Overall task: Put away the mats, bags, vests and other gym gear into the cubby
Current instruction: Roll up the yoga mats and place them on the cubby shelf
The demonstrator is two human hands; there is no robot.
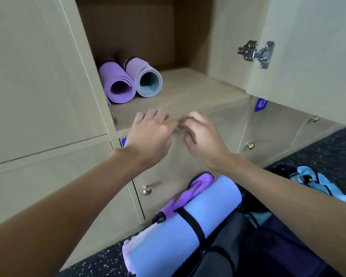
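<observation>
The open cubby fills the upper centre, its shelf edge just behind both hands. At bottom centre, below them, a strapped blue mat lies against a dark bag (cut off at the frame's lower edge). A purple mat and a teal-cored mat lie touching at the cubby's left. The left hand and right hand meet fingertip to fingertip, fingers curled. Blur hides whether they pinch anything. The blue label at right is unreadable.

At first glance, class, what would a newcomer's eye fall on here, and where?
A rolled purple mat and a lilac-and-teal mat lie side by side at the left of the open cubby. In front of its shelf edge the left hand and right hand nearly meet; below, a strapped blue mat lies on the floor.
</observation>
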